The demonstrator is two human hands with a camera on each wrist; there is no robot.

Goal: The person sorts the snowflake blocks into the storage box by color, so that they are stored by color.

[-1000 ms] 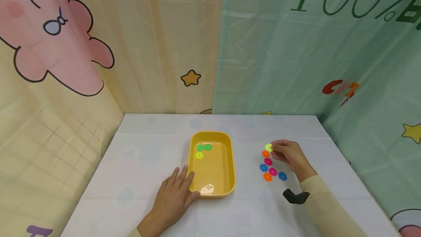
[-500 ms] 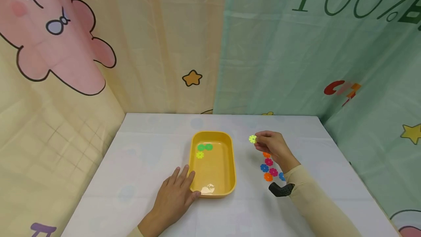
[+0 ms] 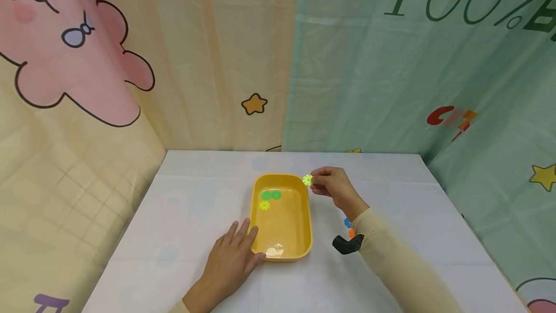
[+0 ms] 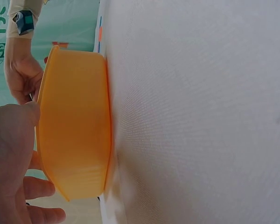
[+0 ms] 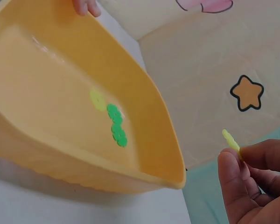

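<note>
Between thumb and finger, my right hand (image 3: 336,187) pinches a yellow notched plastic disc (image 3: 307,179), raised beside the far right rim of a yellow tray (image 3: 282,235). The right wrist view shows this disc (image 5: 230,140) edge-on at the fingertips. Inside the tray lie two green discs (image 3: 271,195) and another yellow disc (image 3: 264,205), near its far left part. My left hand (image 3: 230,257) rests with fingers spread on the tray's near left rim; the left wrist view shows its thumb touching the rim.
On the white table (image 3: 208,192), a blue disc (image 3: 348,222) and an orange disc (image 3: 352,233) peek out beside my right forearm, which hides others. A black wrist device (image 3: 347,244) sits at the right cuff. Printed curtains stand behind the table.
My right hand has lifted the yellow disc off the group on the right and carried it left to the tray's rim. The left hand has stayed in place.
</note>
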